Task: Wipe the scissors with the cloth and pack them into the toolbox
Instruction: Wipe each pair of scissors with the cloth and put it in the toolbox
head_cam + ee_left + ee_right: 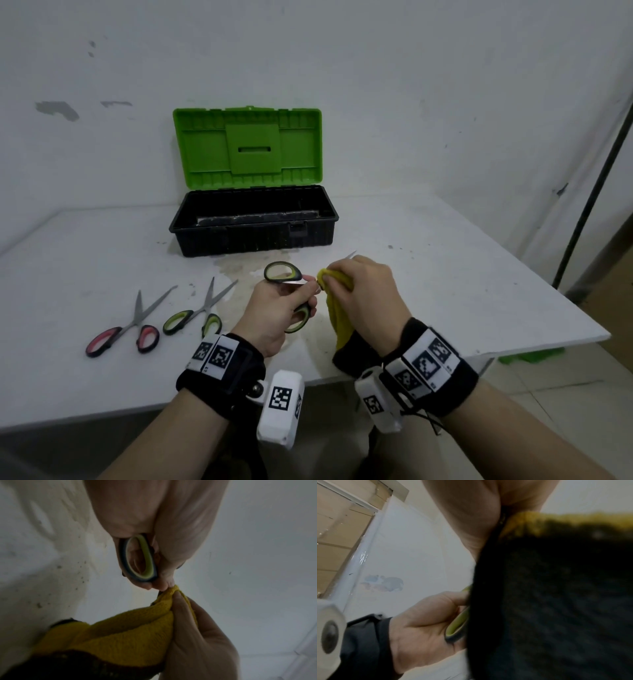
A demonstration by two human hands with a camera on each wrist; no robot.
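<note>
Scissors number three in all: one green-handled pair [287, 291] is being held above the table [445, 274], while two more are lying flat on it to the left, a second green-handled pair [198, 313] and, just beside that, a red-handled pair [128, 327], both with blades splayed and pointing away from the person. One left hand [274, 313] is curling its fingers around the lower handle loop of the held pair, so that grip is clamped on the scissors; the upper loop is standing free above the thumb. One right hand [363, 298] is pinching a single yellow cloth [337, 308] around the blades, so its grip is clamped on the cloth, and only a blade tip [351, 254] is poking out beyond the knuckles toward the toolbox. The cloth's free end is hanging down toward the right wrist. In the left wrist view the cloth [137, 635] is meeting the left fingertips [163, 586] right at the handle loop [142, 559]. One toolbox [253, 222], black with its green lid [248, 147] standing upright and open, is sitting on the table behind the hands, near the wall. Its inside is partly hidden by the front wall. A stained patch [236, 270] is marking the table between toolbox and hands.
</note>
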